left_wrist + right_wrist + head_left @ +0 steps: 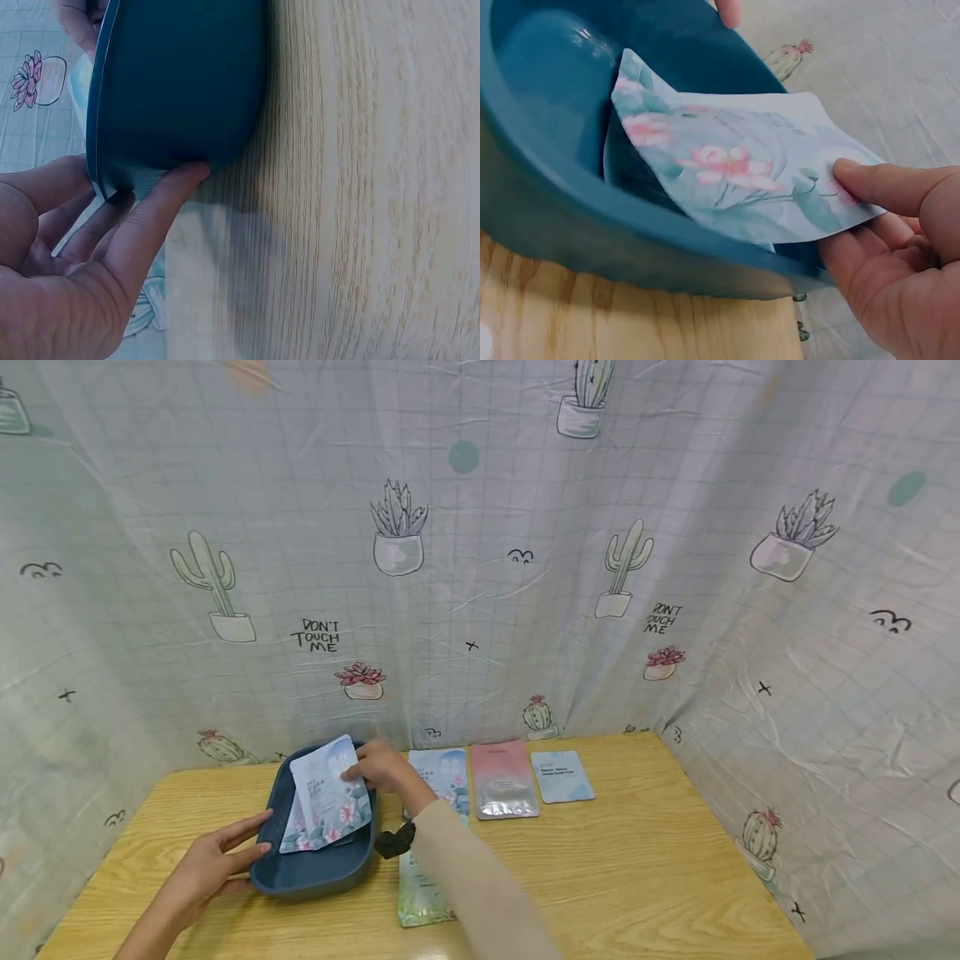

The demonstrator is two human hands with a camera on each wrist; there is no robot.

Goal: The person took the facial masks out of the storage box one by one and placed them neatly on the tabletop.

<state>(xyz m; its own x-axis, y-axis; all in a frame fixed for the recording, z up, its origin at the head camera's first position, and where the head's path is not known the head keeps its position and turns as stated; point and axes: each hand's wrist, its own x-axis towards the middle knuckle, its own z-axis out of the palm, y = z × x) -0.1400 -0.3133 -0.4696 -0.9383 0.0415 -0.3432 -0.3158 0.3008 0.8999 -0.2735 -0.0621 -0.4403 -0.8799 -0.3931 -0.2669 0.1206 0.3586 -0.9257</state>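
Starting at the left of the wooden table (637, 868), we are seeing the left hand (206, 864) lying beside the blue plastic basin (311, 877), its fingers stretched out fairly straight and touching the basin's near left wall. In the left wrist view, one fingertip (191, 174) is pressing against the underside of the basin's rim while the others are spreading loosely below it; the hand is not curling round anything.

Inside the basin, a floral sheet-mask packet (330, 793) is leaning tilted, its lower end down in the bowl and its upper end sticking out over the far rim. A second packet seems to be lying under it, though we cannot tell this clearly. The right hand (378, 767), reaching across from a beige sleeve (472, 877), is pinching the packet's upper right edge; in the right wrist view the thumb (885, 184) is lying on the printed lotus face and the other fingers are curling underneath.

Just right of the basin, a pale blue mask packet (442, 777) is lying flat, partly hidden by the forearm, and a green packet (420, 893) is showing nearer to us beneath the sleeve. Further right, a pink and silver packet (502, 781) and then a small light blue packet (561, 776) are lying side by side near the cactus-print curtain (480, 543).
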